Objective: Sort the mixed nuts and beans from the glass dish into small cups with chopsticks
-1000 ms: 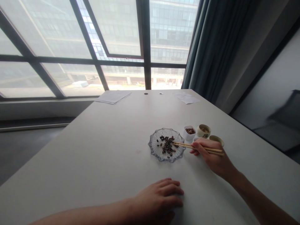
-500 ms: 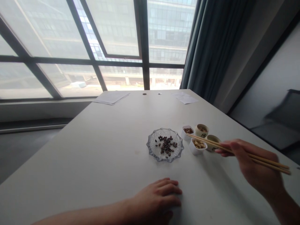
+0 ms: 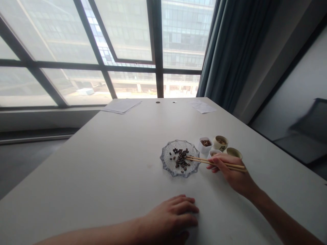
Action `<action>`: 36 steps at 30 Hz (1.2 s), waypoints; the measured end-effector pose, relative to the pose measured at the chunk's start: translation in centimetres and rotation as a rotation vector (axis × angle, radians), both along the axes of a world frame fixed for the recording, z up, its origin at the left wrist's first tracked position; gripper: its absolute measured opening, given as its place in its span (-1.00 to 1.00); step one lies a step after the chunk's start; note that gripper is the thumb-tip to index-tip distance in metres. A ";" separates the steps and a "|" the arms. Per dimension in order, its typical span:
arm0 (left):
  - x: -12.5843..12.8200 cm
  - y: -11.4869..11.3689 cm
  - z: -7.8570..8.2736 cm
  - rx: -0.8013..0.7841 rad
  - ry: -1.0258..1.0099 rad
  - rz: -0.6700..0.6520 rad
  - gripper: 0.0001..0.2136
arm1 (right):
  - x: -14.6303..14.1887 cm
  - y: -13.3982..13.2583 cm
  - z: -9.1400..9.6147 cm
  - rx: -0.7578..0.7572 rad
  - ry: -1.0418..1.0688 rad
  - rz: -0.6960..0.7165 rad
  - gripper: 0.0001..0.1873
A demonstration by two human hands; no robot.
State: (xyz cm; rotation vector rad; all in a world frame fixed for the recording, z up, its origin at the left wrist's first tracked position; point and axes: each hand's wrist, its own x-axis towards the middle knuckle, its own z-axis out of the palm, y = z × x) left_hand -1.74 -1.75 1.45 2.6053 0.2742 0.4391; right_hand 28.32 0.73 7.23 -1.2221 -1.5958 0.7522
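Note:
My right hand (image 3: 233,173) grips a pair of wooden chopsticks (image 3: 214,162), whose tips reach over a scalloped glass dish (image 3: 168,166) to the edge of a pile of dark seeds (image 3: 182,159). I cannot tell whether the tips hold a seed. Just behind that hand, a small white bowl (image 3: 213,152) is partly hidden. My left hand (image 3: 171,217) lies palm down on the table near its front edge, holding nothing.
A white square bowl of brown seeds (image 3: 205,144) and two cream cups (image 3: 221,143) stand beyond the dish, the second cup (image 3: 233,153) to the right. Paper sheets (image 3: 121,106) lie at the white table's (image 3: 102,170) far end, near a large window.
My right hand has swung back left from beyond the bowls, bringing the chopstick tips over the glass dish. My left hand has stayed in place.

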 end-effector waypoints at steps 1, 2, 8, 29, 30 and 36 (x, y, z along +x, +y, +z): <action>0.0 0.1 0.0 -0.002 0.004 -0.011 -0.74 | 0.0 -0.1 0.0 -0.002 0.013 -0.012 -0.58; 0.0 0.2 -0.1 -0.005 0.006 -0.019 -0.74 | -0.1 -0.3 0.0 -0.003 0.026 -0.027 -0.59; -0.1 0.4 -0.1 -0.022 0.021 -0.033 -0.71 | -0.7 -0.7 0.2 0.000 0.107 -0.141 -0.59; 0.1 0.3 -0.1 -0.041 0.038 -0.022 -0.72 | -0.4 -0.6 1.4 0.011 -0.097 0.029 -0.58; 0.1 0.3 -0.1 -0.045 0.039 -0.021 -0.72 | -0.5 -0.6 1.4 0.012 -0.093 0.031 -0.58; 0.0 0.3 -0.2 -0.033 0.030 -0.027 -0.73 | -0.8 -0.5 1.2 0.002 -0.036 0.033 -0.56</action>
